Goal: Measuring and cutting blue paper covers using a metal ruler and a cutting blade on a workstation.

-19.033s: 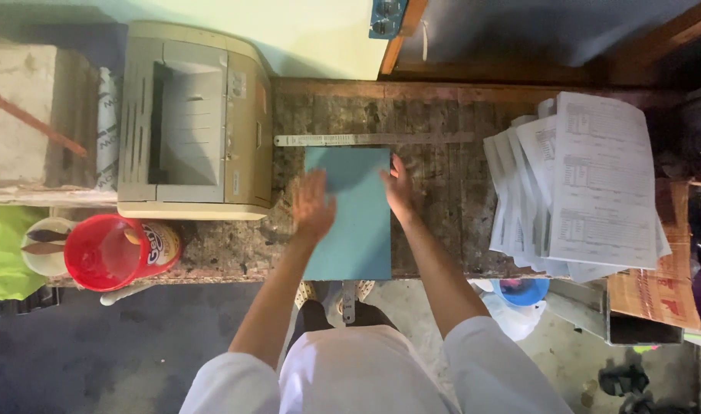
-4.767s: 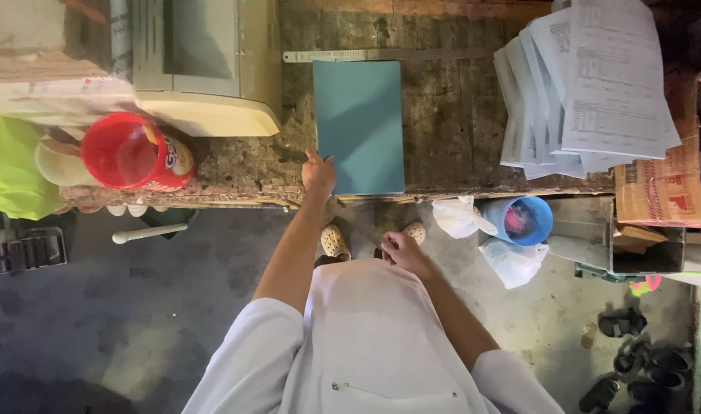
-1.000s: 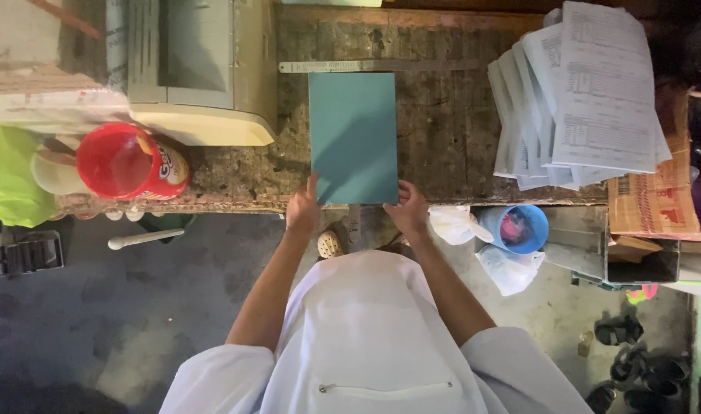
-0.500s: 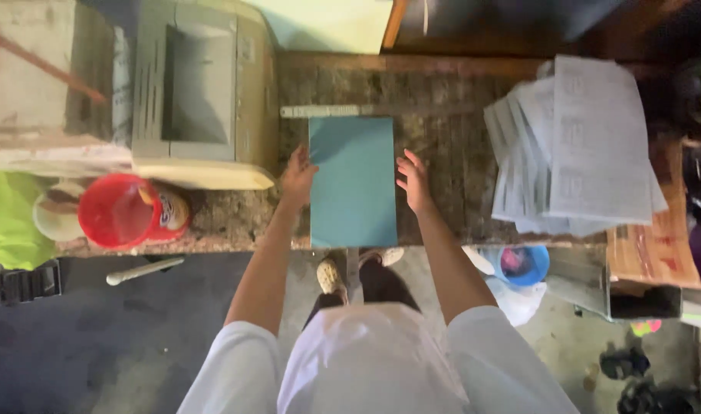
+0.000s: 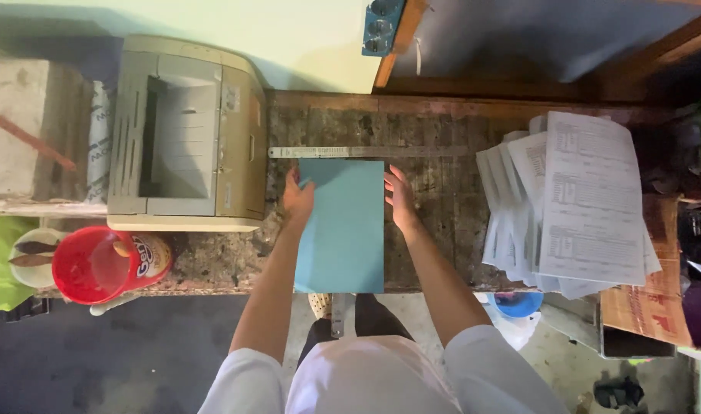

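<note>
A teal sheet of card (image 5: 341, 226) lies flat on the worn wooden worktop (image 5: 442, 222), its far edge against a long metal ruler (image 5: 366, 152). My left hand (image 5: 297, 201) rests on the sheet's upper left edge, fingers together and lying over the corner. Along the upper right edge my right hand (image 5: 401, 198) lies flat with the fingers pointing away from me. Neither hand lifts the sheet. My white sleeves and lap fill the bottom of the view.
A beige printer (image 5: 185, 134) stands to the left. A fanned stack of printed papers (image 5: 577, 203) lies at the right beside a cardboard box (image 5: 649, 307). A red cup (image 5: 90, 264) sits at the front left. A blue bowl (image 5: 517, 303) is below the bench.
Over the last second both hands have slid from the sheet's near edge up to its far corners. The sheet stays against the ruler. The camera has tilted upward.
</note>
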